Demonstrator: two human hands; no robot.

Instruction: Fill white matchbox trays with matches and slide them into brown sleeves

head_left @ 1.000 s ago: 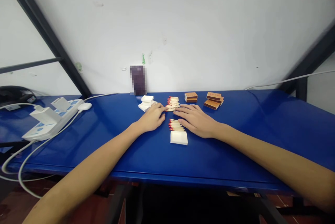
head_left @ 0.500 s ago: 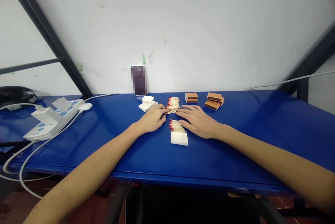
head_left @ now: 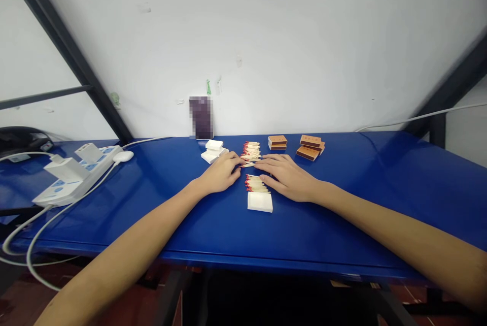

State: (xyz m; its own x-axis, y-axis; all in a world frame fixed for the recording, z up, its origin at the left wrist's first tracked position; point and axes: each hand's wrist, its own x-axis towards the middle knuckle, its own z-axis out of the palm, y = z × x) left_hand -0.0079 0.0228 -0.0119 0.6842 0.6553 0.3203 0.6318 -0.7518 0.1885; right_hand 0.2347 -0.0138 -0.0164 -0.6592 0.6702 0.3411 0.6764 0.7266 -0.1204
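Red-headed wooden matches [head_left: 251, 150] lie in a row on the blue table, heads to the left. My left hand [head_left: 222, 172] rests beside their head ends, index fingertip at the nearest matches, thumb apart below. From the other side, my right hand [head_left: 283, 176] lies low with fingers stretched out, fingertips at the plain ends of the same matches. Its thumb reaches a second, nearer group of matches [head_left: 257, 184]. Just below that group sits a white matchbox tray [head_left: 260, 202]. Neither hand is seen gripping a match.
White matchbox trays [head_left: 214, 150] are piled beyond my left hand. Brown matchbox sleeves stand in a small stack [head_left: 277, 142] and a looser pile [head_left: 311, 147] at the back right. A power strip [head_left: 81, 176] with cables lies left. A blurred dark object [head_left: 201, 118] leans on the wall.
The view has shifted very slightly. Both hands stay at the ends of the far matches, and the nearest of these seem to have moved a little between the fingertips.
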